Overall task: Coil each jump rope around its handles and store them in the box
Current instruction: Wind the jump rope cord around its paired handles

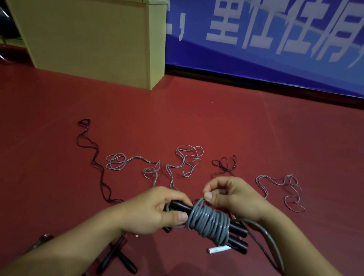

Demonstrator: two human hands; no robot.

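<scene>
Rope nearly wound: I keep my left hand clamped on the handles, right hand pinching the cord, laying turns snug.

A blue banner with white characters hangs behind the red floor, its bottom edge meeting it.

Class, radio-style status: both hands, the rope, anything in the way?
Left hand grips black handles. Right hand pinches grey rope, mostly coiled. Loose ropes on floor; nothing blocking.
</scene>
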